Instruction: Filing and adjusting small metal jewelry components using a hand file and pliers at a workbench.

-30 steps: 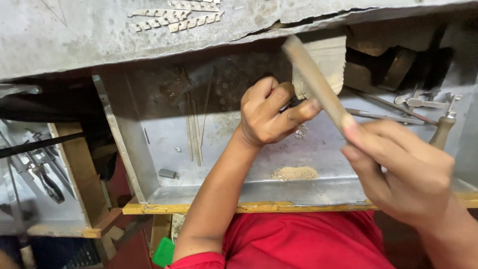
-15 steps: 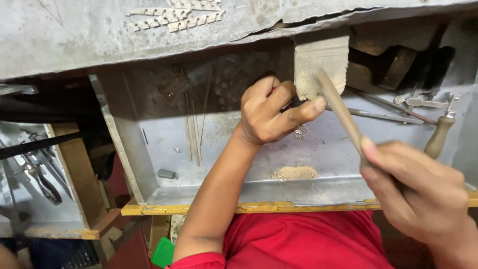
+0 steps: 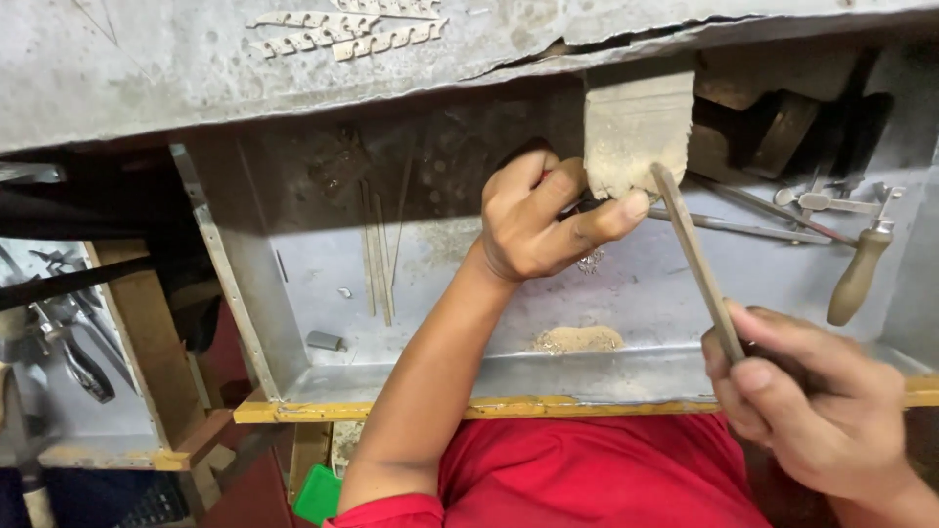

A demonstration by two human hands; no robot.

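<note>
While pinched in the left hand [image 3: 533,220] against the wooden peg [image 3: 638,127], a small piece, mostly hidden; file [image 3: 696,262] clamped in the right hand [image 3: 802,401], tip at the peg. Below, a metal tray [image 3: 587,376] holding filings [image 3: 577,339], thin rods [image 3: 377,254], a wooden-handled tool [image 3: 859,274]. Left-side pliers [image 3: 73,352] partly cut off.

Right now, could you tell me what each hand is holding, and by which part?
The right hand grips a flat file by its lower end. The left hand pinches something small against the wooden bench peg; what cannot be told.
</note>
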